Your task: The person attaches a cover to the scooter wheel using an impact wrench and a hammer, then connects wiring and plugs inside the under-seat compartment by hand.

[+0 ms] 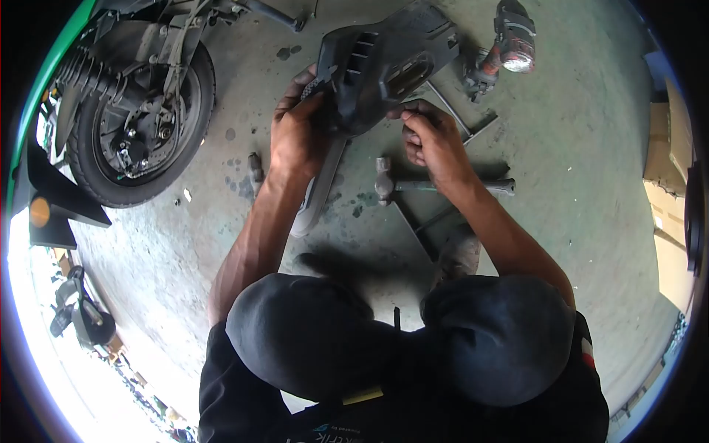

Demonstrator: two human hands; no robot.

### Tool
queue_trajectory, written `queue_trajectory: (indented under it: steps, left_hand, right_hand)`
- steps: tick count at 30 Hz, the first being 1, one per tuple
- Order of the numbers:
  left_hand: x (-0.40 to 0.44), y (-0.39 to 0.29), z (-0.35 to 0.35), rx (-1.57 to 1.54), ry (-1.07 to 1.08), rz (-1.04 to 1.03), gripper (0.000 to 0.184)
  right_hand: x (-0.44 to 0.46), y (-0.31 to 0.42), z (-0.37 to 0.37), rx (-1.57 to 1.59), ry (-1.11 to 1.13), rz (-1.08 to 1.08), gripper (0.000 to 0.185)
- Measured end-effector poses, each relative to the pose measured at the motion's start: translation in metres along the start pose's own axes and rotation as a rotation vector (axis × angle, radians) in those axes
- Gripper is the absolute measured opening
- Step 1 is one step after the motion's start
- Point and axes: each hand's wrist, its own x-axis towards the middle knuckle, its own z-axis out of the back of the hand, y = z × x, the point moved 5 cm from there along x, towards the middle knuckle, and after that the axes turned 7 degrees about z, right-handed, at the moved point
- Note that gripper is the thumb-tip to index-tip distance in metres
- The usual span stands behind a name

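Note:
My left hand is wrapped round the left edge of a black plastic vehicle cover, thumb on the near side. The cover is held up above the floor, tilted, with slots and a long opening in its face. Close to its lower right edge is my right hand, fingers curled and thumb pressed against the index finger. Whether something small is pinched there is too small to tell. Below the right hand a hammer lies on the floor, its handle passing behind my wrist.
A cordless impact wrench lies at the upper right. A T-handle wrench and another bar tool lie nearby. A motorbike wheel stands at the left. Cardboard boxes line the right side. My knees are bent below.

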Motion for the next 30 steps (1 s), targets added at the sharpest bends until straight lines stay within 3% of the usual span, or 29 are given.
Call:
queue_trajectory:
  steps: [12, 16, 20, 22, 24, 26, 27, 29, 30]
  left_hand:
    - [0.007, 0.002, 0.003, -0.119, 0.037, 0.031, 0.039]
    - [0.016, 0.033, 0.071, -0.113, -0.331, 0.151, 0.031]
    - [0.027, 0.061, 0.101, -0.203, -0.327, 0.369, 0.041]
    - [0.046, 0.052, 0.073, -0.032, -0.255, 0.407, 0.044]
    - [0.06, 0.027, 0.021, 0.037, -0.155, 0.394, 0.058]
    - [0.095, 0.015, 0.007, 0.476, -0.057, 0.413, 0.072]
    - [0.096, 0.003, 0.007, 0.471, -0.066, 0.406, 0.072]
    - [0.1, -0.016, 0.002, 0.968, 0.022, 0.338, 0.073]
    - [0.107, -0.019, 0.021, 0.924, 0.134, 0.269, 0.069]
  right_hand:
    - [0.005, -0.014, 0.003, -0.088, 0.009, -0.084, 0.017]
    - [0.007, -0.02, 0.004, -0.085, 0.042, -0.118, 0.017]
    - [0.005, -0.035, 0.001, -0.171, 0.136, -0.281, 0.016]
    - [0.001, -0.047, -0.003, -0.198, 0.173, -0.323, 0.015]
    - [0.001, -0.064, -0.005, -0.205, 0.248, -0.381, 0.015]
    - [-0.001, -0.071, -0.011, -0.204, 0.261, -0.392, 0.017]
    - [0.0, -0.072, -0.008, -0.194, 0.24, -0.388, 0.021]
    - [0.001, -0.079, 0.006, -0.129, 0.282, -0.434, 0.026]
    - [-0.001, -0.079, 0.01, -0.107, 0.254, -0.455, 0.021]
